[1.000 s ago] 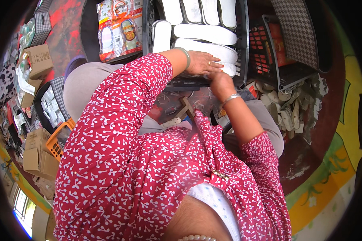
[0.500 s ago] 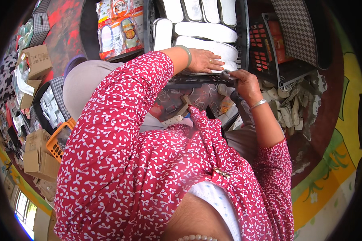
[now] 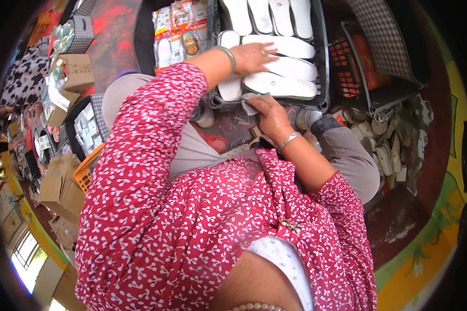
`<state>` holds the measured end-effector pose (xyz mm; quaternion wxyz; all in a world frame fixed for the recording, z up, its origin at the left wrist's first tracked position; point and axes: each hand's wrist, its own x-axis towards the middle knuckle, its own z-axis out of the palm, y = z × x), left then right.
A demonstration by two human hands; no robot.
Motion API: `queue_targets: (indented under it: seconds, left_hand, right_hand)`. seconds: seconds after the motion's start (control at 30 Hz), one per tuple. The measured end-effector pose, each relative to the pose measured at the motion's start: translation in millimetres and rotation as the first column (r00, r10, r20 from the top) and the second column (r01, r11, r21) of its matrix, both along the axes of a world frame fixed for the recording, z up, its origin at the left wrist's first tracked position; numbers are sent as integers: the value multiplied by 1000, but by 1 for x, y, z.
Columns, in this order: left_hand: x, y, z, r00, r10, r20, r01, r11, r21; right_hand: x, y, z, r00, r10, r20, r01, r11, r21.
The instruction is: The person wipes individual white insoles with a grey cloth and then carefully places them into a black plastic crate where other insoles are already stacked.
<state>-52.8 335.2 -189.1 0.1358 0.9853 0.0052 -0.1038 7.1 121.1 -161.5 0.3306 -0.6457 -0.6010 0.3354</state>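
Head view, looking down past a lap at a black crate point(image 3: 325, 78) packed with white insoles point(image 3: 291, 68). Left hand point(image 3: 249, 58) has a loose grip, nothing grasped, fingers spread flat over the insoles. Right hand point(image 3: 273, 118) is closer to the wearer, right by the crate's near edge, and its grip looks pinched on a small grey scrap point(image 3: 249, 106). Could be cloth, honestly can't tell.

Insoles are all round that left grip: four lined up lengthwise beyond it, three lying crossways out to its right and nearer the wearer, plus at least one lengthwise under the wrist. Bagged packets point(image 3: 175, 46) sit left of the left grip, and there's a heap of pale shoe pieces point(image 3: 383, 150) well off to the right of the right grip.

My guess is the step in hand is settling this layer of insoles, left palm steadying while the right deals with the scrap. I'd say the next move calls for a light left palm so the rows don't slide, and for the right grip to get clear of the near edge without snagging the closest insole
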Motion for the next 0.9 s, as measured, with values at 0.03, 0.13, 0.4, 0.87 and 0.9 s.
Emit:
queue_targets:
  seconds: [0.03, 0.13, 0.4, 0.87, 0.9]
  left_hand:
    - [-7, 8, 16, 992, 120, -34, -120, 993, 18]
    - [-41, 26, 31, 913, 407, 11, -407, 912, 62]
    - [-96, 14, -5, 608, 788, 96, -775, 615, -142]
    - [-109, 25, -74, 30, 913, -407, -705, -269, -656]
    - [-106, 25, -59, 26, 891, -454, -702, -307, -643]
  right_hand:
    - [-1, 4, -4, 992, 65, -112, -62, 998, 29]
    - [-42, 17, -21, 987, 161, -28, -151, 964, 219]
    - [-13, 10, -20, 919, 368, 139, -389, 905, 173]
    - [-24, 33, -13, 801, 456, 388, -473, 879, -56]
    - [-15, 30, -11, 782, 456, 426, -494, 869, -23]
